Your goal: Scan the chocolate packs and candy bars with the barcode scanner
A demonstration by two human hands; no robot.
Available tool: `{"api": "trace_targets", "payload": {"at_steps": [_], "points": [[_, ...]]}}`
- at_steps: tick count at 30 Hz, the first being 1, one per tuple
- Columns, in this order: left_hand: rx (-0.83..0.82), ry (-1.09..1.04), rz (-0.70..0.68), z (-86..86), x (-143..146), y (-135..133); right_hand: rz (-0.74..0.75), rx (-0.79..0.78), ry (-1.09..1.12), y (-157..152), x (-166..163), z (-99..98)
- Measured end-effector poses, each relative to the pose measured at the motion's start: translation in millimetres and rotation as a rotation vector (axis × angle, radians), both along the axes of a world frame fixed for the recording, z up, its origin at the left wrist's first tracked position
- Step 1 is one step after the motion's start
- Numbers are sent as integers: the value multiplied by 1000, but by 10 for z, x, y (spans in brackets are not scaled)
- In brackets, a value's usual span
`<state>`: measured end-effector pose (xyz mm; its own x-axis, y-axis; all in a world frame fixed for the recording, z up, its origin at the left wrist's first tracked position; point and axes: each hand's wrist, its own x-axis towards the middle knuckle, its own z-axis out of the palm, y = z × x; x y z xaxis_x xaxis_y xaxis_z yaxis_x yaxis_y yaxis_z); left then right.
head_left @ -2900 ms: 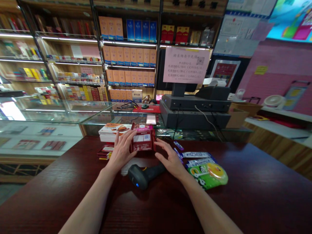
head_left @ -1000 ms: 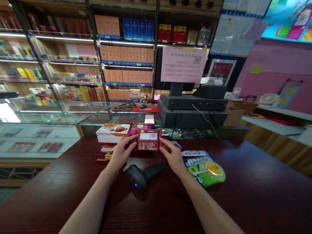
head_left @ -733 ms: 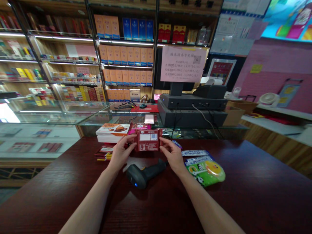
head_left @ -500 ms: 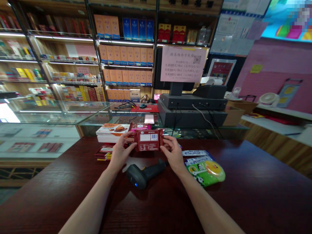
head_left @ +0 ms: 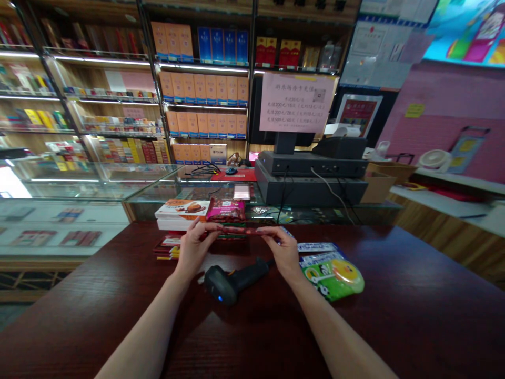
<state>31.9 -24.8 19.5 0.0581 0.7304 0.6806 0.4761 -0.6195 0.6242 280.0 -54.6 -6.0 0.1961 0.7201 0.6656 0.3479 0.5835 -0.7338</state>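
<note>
Between my two hands is a flat dark-red snack packet (head_left: 239,231), seen edge-on above the table. My left hand (head_left: 196,245) pinches its left end, and my right hand (head_left: 282,250) pinches the right end. Below it a black barcode scanner (head_left: 232,281) lies on the table with a small blue light lit. Just behind the packet are a magenta-and-brown snack bag (head_left: 225,209) and a white-and-orange box (head_left: 183,213). Right of my right hand lies a green pouch with a yellow duck (head_left: 335,279), partly over blue-and-white packets (head_left: 317,250).
The dark wooden table (head_left: 244,342) fills the foreground. Several thin red and yellow packs (head_left: 169,247) lie under the box. Behind stand a glass display counter (head_left: 150,192) and a black cash-register terminal (head_left: 311,179) with a paper sign (head_left: 295,102). Stocked shelves (head_left: 205,100) line the back.
The red packet has been tilted from its printed, barcoded face toward me to edge-on. The magenta snack bag behind it now shows more fully. Both hands keep hold; the scanner stays put.
</note>
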Motion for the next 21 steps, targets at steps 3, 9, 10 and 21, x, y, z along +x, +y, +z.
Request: {"api": "trace_targets", "payload": {"at_steps": [3,9,10,21], "points": [[77,71,-26,33,-12,-32,-18,71,-30,-15,22,25],[143,32,-8,29,-24,-34,-22,78,-31,-4,45,6],[145,28,-8,26,-22,-31,-8,63,-27,-4,43,4],[133,23,-35,38,0,-60,69,-32,44,-33,4,17]]}}
